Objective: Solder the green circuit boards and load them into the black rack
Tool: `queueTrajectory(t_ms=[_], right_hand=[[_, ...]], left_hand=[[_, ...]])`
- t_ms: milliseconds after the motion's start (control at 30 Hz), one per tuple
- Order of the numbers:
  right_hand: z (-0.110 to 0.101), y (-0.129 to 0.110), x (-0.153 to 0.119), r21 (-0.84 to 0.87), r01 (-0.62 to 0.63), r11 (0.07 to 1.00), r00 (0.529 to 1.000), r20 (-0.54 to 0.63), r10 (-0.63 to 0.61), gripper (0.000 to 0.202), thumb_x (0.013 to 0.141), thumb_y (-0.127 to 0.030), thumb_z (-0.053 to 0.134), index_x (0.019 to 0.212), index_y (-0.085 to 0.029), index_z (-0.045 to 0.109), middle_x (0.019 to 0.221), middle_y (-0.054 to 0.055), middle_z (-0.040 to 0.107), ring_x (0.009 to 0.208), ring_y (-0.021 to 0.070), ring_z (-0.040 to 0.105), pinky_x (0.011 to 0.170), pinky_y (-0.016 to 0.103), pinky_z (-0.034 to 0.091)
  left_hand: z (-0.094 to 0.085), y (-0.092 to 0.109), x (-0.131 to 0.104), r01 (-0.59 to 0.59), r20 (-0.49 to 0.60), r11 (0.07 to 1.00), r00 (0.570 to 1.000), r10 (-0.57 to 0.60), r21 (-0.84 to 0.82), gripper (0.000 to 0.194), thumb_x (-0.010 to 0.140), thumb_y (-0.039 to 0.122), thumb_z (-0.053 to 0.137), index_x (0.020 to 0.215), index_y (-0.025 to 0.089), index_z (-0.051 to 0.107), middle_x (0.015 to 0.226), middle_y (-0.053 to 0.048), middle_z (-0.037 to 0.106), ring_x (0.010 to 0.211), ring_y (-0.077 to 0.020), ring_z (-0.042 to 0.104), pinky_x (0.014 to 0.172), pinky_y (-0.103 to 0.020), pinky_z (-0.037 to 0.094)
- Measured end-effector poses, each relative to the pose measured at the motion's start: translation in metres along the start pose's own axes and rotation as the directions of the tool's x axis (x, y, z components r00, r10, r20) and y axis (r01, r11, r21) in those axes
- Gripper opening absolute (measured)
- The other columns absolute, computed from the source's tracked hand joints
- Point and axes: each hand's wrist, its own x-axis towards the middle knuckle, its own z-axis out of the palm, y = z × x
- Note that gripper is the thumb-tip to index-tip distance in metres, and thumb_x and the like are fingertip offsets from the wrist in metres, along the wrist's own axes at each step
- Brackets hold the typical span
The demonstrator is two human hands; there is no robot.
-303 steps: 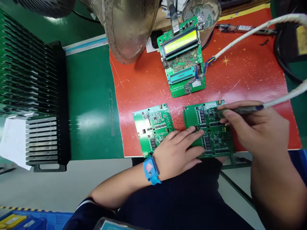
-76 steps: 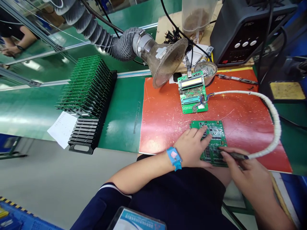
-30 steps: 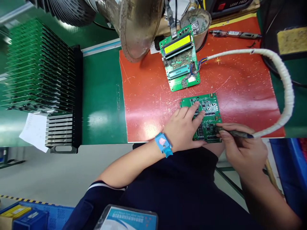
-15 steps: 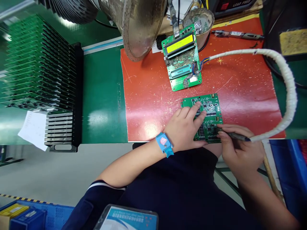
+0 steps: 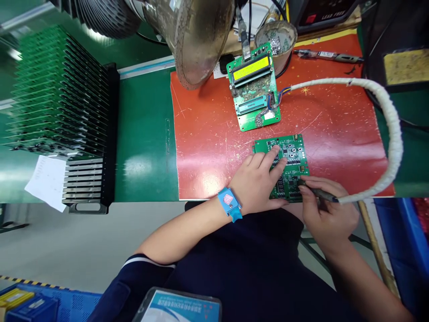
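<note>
A green circuit board (image 5: pixel 294 156) with small chips and digit displays lies at the front edge of the red mat. My left hand (image 5: pixel 251 182) rests on its left part with fingers spread, pressing it from above and covering some of it. Between the fingers and thumb of my right hand (image 5: pixel 331 219) is a dark pen-like probe (image 5: pixel 322 194); its tip is at the board's lower right, though contact cannot be made out. A white wrapped cable (image 5: pixel 394 120) loops from the probe to a programmer board (image 5: pixel 246 120) with a lit yellow-green display (image 5: pixel 251 69).
Upright circuit boards fill a black rack (image 5: pixel 112 134) on the left. A fume extraction hood (image 5: pixel 204 40) hangs over the red mat (image 5: pixel 208 134). Behind the programmer stands a round cup (image 5: pixel 281 33); a pen (image 5: pixel 328 55) and a yellow sponge (image 5: pixel 407 67) lie to the right.
My right hand and the probe have shifted slightly left and down in view, the cable loop with them. The view itself has moved a little; my left hand stays on the board.
</note>
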Motion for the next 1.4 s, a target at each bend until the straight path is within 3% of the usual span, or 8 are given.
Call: queueTrajectory(t_ms=[200, 533, 733, 1033, 1233, 1400], right_hand=[[-0.007, -0.001, 0.004, 0.030, -0.160, 0.987, 0.986, 0.046, 0.158, 0.003, 0.088, -0.021, 0.061, 0.090, -0.019, 0.062, 0.091, 0.007, 0.070, 0.083, 0.0211, 0.068, 0.077, 0.038, 0.057], [-0.011, -0.007, 0.010, -0.004, -0.161, 0.987, 0.984, 0.080, 0.161, 0.003, 0.088, -0.021, 0.062, 0.088, -0.018, 0.063, 0.090, 0.006, 0.070, 0.083, 0.0193, 0.068, 0.080, 0.034, 0.055], [-0.016, -0.008, 0.016, -0.061, -0.274, 0.960, 0.943, 0.180, 0.281, 0.016, 0.089, -0.033, 0.061, 0.096, -0.019, 0.066, 0.086, 0.005, 0.071, 0.074, 0.0190, 0.069, 0.070, 0.031, 0.055], [-0.017, -0.006, 0.018, -0.113, -0.210, 0.971, 0.952, 0.201, 0.230, 0.021, 0.090, -0.038, 0.057, 0.096, -0.019, 0.065, 0.087, 0.005, 0.071, 0.068, 0.0176, 0.069, 0.056, 0.025, 0.052], [-0.015, -0.006, 0.020, -0.180, -0.166, 0.970, 0.967, 0.166, 0.196, 0.023, 0.090, -0.040, 0.058, 0.089, -0.019, 0.065, 0.082, 0.003, 0.070, 0.054, 0.0136, 0.065, 0.043, 0.020, 0.047], [-0.017, -0.004, 0.019, -0.148, -0.153, 0.977, 0.968, 0.177, 0.179, 0.024, 0.090, -0.042, 0.057, 0.092, -0.019, 0.065, 0.083, 0.003, 0.071, 0.058, 0.0158, 0.068, 0.046, 0.022, 0.050]], left_hand=[[0.000, 0.001, 0.000, 0.015, 0.011, 1.000, 1.000, -0.015, 0.008, 0.091, 0.071, 0.062, 0.072, 0.139, 0.009, 0.044, 0.150, -0.021, 0.034, 0.122, -0.0323, 0.044, 0.103, -0.044, 0.037], [0.001, 0.001, 0.000, 0.023, 0.004, 1.000, 1.000, -0.023, 0.001, 0.091, 0.070, 0.061, 0.073, 0.139, 0.009, 0.046, 0.149, -0.020, 0.036, 0.120, -0.0321, 0.044, 0.102, -0.042, 0.037], [0.000, 0.002, 0.000, 0.029, 0.016, 1.000, 0.999, -0.029, 0.001, 0.090, 0.071, 0.061, 0.073, 0.139, 0.010, 0.045, 0.150, -0.020, 0.036, 0.120, -0.0319, 0.044, 0.102, -0.042, 0.038], [0.002, 0.003, 0.000, 0.036, -0.021, 0.999, 0.999, -0.036, 0.002, 0.090, 0.070, 0.061, 0.072, 0.138, 0.009, 0.046, 0.148, -0.020, 0.038, 0.118, -0.0311, 0.046, 0.101, -0.042, 0.039], [0.004, 0.002, -0.002, 0.032, -0.040, 0.999, 0.999, -0.032, 0.003, 0.089, 0.070, 0.063, 0.071, 0.137, 0.009, 0.047, 0.148, -0.020, 0.037, 0.116, -0.0304, 0.048, 0.100, -0.040, 0.041], [0.007, 0.002, -0.002, 0.030, -0.062, 1.000, 0.998, -0.030, -0.009, 0.090, 0.069, 0.063, 0.071, 0.136, 0.009, 0.047, 0.148, -0.020, 0.037, 0.117, -0.0305, 0.047, 0.100, -0.040, 0.041]])
